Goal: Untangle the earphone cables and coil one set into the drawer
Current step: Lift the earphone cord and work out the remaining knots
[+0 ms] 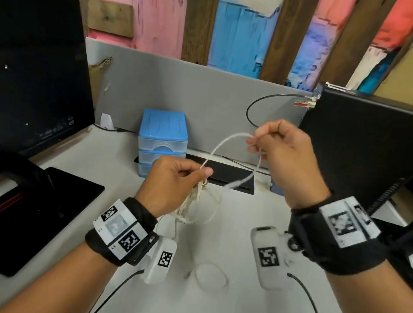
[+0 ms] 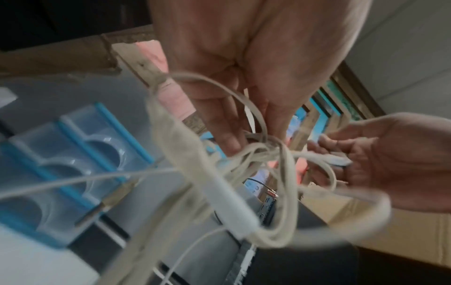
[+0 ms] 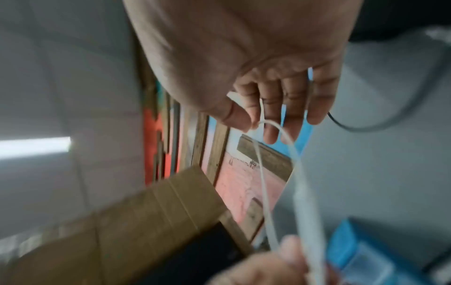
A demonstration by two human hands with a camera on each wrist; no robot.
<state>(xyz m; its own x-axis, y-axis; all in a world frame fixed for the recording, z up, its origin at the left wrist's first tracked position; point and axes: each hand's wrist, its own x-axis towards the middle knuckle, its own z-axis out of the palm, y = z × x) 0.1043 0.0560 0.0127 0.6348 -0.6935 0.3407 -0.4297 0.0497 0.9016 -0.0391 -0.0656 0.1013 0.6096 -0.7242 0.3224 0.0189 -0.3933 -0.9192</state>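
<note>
A tangle of white earphone cables (image 1: 196, 201) hangs in the air above the white desk (image 1: 208, 311). My left hand (image 1: 188, 173) pinches the knotted bunch (image 2: 263, 150) at its top. My right hand (image 1: 261, 142), raised higher and to the right, pinches one strand (image 3: 262, 123) and holds a loop (image 1: 229, 153) stretched out from the bunch. A second loose loop of thin cable (image 1: 211, 276) lies on the desk below my hands. The blue three-drawer box (image 1: 162, 142) stands behind my left hand with its drawers closed.
A dark monitor (image 1: 29, 72) and its black base (image 1: 29, 213) fill the left side. A black computer case (image 1: 371, 146) stands at the right, with a black cable (image 1: 260, 105) looping from it. A grey partition (image 1: 195, 90) closes the back of the desk.
</note>
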